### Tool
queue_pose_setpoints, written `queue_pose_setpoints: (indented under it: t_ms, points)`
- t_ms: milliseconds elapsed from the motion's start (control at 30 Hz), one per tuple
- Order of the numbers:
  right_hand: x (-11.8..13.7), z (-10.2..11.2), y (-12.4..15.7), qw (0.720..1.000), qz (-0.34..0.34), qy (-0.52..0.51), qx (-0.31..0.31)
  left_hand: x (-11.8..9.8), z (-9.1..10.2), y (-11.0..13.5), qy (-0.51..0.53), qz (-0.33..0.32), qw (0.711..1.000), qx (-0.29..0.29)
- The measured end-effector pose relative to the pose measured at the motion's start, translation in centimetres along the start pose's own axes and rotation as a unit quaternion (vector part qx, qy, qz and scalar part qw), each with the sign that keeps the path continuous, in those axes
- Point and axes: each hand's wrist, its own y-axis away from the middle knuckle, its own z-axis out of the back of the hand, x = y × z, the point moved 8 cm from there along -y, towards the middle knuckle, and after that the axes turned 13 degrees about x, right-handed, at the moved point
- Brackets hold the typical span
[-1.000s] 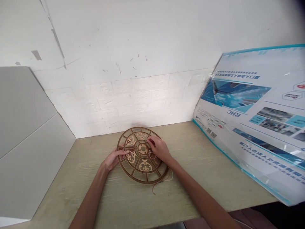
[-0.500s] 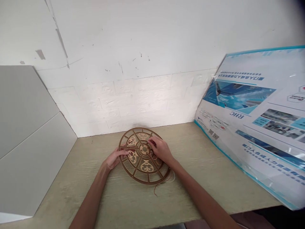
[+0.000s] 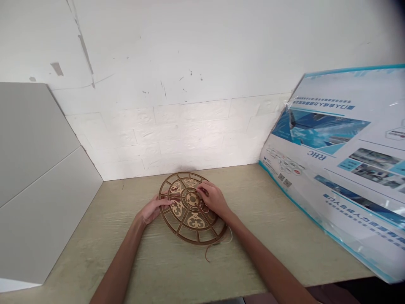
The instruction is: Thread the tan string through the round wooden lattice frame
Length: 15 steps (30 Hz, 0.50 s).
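Pale tabletop [image 3: 104,236] meets a white brick wall [image 3: 190,139]. Left hand [image 3: 153,210] lies flat and open on a round fretwork wooden disc [image 3: 195,220]; right hand [image 3: 213,199] curls over its centre, grip unclear.

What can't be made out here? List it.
Head view:
- What the right hand has in its grip, if anything: its fingers hide it against the fretwork disc.
- The part of the disc under the left hand: covered by that hand.
- The strands past the disc's lower edge: too thin to tell their material.
- The poster: its small print is too small to read, and the frame's right edge cuts it off.
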Motion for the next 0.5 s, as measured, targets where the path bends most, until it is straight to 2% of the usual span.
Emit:
queue_pose_setpoints:
  t_ms: [100, 233, 333, 500]
  points:
    - [-0.4, 0.3, -0.1, 0.998, -0.016, -0.063, -0.007, -0.1, -0.1, -0.1, 0.006, -0.003, 1.000, -0.007]
    - [-1.1, 1.6, 0.0, 0.989, -0.046, -0.126, -0.056, -0.4, -0.3, -0.2, 0.015, -0.009, 1.000, -0.002]
    - [-1.1, 1.7, 0.0, 0.990, -0.048, -0.125, -0.049, -0.2, -0.2, -0.2, 0.026, -0.007, 1.000, -0.005]
    - [-0.2, 1.0, -0.1, 0.997, -0.002, -0.073, -0.017, 0.0, 0.1, -0.1, 0.039, -0.010, 0.999, -0.012]
